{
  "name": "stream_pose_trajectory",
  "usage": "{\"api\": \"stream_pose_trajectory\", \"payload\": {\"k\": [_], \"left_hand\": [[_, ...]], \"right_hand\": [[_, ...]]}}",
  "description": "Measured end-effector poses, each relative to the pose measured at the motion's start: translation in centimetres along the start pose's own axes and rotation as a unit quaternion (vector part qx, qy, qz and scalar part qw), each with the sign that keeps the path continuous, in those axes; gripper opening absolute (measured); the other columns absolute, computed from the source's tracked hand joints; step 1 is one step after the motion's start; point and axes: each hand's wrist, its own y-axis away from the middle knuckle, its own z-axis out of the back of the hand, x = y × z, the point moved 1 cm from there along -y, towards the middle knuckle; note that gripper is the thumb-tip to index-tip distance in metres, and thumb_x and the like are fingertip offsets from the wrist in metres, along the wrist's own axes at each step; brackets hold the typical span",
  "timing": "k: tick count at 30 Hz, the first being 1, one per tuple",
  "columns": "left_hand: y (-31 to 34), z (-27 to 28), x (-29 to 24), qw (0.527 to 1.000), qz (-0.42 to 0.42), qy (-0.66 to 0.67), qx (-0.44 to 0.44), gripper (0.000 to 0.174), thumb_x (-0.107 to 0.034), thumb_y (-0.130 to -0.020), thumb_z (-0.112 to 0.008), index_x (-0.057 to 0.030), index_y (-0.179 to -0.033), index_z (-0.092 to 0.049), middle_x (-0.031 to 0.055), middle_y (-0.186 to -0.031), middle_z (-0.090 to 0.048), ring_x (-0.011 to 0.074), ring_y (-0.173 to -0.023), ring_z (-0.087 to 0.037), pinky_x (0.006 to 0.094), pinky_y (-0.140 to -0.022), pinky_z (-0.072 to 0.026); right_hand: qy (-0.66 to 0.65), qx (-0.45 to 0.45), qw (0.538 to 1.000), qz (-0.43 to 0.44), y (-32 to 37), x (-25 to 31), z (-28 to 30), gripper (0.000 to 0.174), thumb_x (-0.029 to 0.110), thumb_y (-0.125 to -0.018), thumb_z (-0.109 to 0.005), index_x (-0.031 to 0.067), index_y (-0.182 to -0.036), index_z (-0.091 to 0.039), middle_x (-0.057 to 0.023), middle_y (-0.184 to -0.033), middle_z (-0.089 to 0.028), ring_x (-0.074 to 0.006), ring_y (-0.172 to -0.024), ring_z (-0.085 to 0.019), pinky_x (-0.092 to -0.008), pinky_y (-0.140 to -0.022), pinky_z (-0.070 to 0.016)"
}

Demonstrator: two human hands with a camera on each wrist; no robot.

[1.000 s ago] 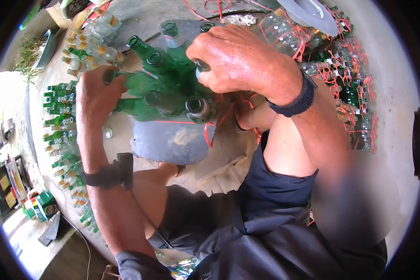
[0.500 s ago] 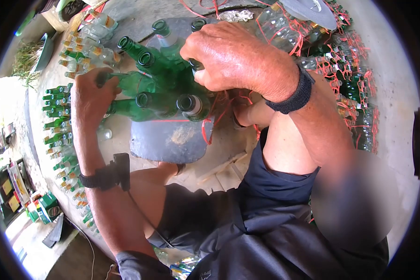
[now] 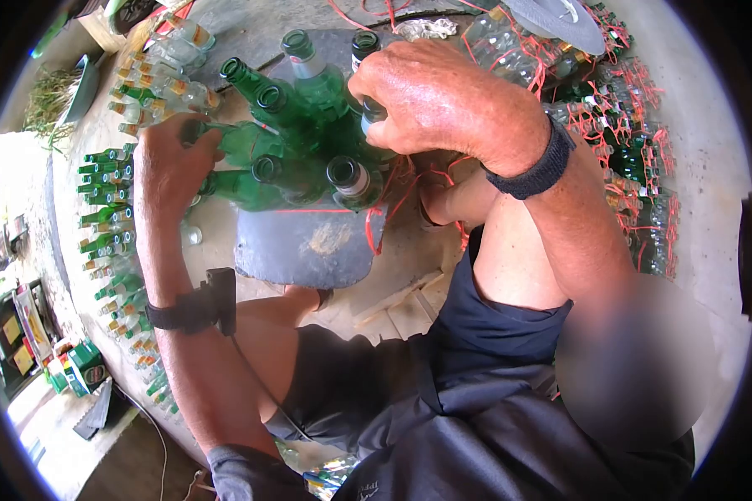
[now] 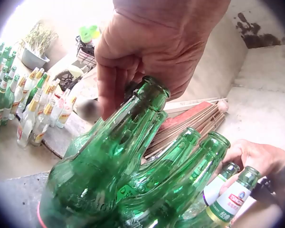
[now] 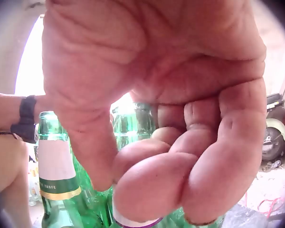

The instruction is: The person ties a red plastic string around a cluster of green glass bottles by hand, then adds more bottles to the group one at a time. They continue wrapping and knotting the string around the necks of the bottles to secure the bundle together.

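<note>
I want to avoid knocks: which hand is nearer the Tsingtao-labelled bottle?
Right. In the left wrist view, the right hand is just behind the Tsingtao-labelled bottle; the left hand is farther off, at the neck of another green bottle.

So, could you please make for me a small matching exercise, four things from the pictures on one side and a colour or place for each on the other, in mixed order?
Things:
1. slab
2. string
3. left hand
4. right wristband

Colours and places:
A. black, round the wrist
B. at the neck of a bottle
C. grey, under the group of green bottles
D. red and thin

Right pairs: 1-C, 2-D, 3-B, 4-A
</note>
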Motion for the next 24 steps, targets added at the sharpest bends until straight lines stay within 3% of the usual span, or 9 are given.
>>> {"api": "stream_pose_trajectory", "payload": {"k": [6, 15, 17, 21, 24], "left_hand": [[0.0, -0.1, 0.1, 1.000, -0.004, 0.007, -0.006, 0.029, -0.015, -0.089, -0.070, 0.0040, -0.110, -0.075, 0.0172, -0.085, -0.079, 0.0225, -0.077, -0.079, 0.0355, -0.073, -0.0595], [-0.3, -0.3, 1.0, 1.000, 0.005, 0.002, -0.020, 0.033, -0.019, -0.089, -0.070, 0.0017, -0.114, -0.075, 0.0177, -0.086, -0.079, 0.0231, -0.078, -0.079, 0.0360, -0.074, -0.0600], [-0.2, -0.4, 0.7, 1.000, 0.007, 0.007, -0.009, 0.033, -0.014, -0.093, -0.071, 0.0051, -0.120, -0.072, 0.0129, -0.088, -0.077, 0.0164, -0.076, -0.077, 0.0278, -0.067, -0.0575], [-0.5, -0.5, 1.3, 1.000, -0.012, -0.019, -0.021, 0.033, -0.015, -0.091, -0.072, 0.0057, -0.118, -0.072, 0.0136, -0.087, -0.077, 0.0176, -0.077, -0.078, 0.0294, -0.068, -0.0589], [-0.5, -0.7, 1.5, 0.999, -0.020, -0.031, -0.035, 0.033, -0.016, -0.091, -0.072, 0.0052, -0.116, -0.073, 0.0147, -0.083, -0.077, 0.0178, -0.074, -0.078, 0.0304, -0.067, -0.0593]], "right_hand": [[-0.015, -0.055, 0.997, 0.046, 0.3, -1.1, -1.3, 0.037, 0.028, -0.075, -0.075, 0.0015, -0.102, -0.074, -0.0212, -0.095, -0.072, -0.0426, -0.096, -0.070, -0.0520, -0.083, -0.0555], [-0.019, 0.003, 1.000, 0.014, 0.7, -0.4, 0.5, 0.042, 0.032, -0.072, -0.080, 0.0003, -0.099, -0.072, -0.0233, -0.094, -0.072, -0.0441, -0.094, -0.070, -0.0527, -0.081, -0.0544], [-0.021, -0.034, 0.999, 0.030, 0.8, -0.9, -0.1, 0.044, 0.034, -0.073, -0.082, -0.0005, -0.099, -0.070, -0.0232, -0.091, -0.071, -0.0445, -0.094, -0.069, -0.0525, -0.081, -0.0536], [-0.047, -0.048, 0.997, 0.036, 0.8, -0.4, 1.0, 0.045, 0.034, -0.077, -0.081, -0.0005, -0.101, -0.067, -0.0227, -0.089, -0.070, -0.0445, -0.093, -0.068, -0.0527, -0.081, -0.0521], [-0.031, 0.000, 1.000, 0.002, 0.7, 0.6, 2.1, 0.041, 0.031, -0.079, -0.080, -0.0006, -0.101, -0.067, -0.0204, -0.089, -0.071, -0.0432, -0.091, -0.069, -0.0509, -0.080, -0.0522]]}}
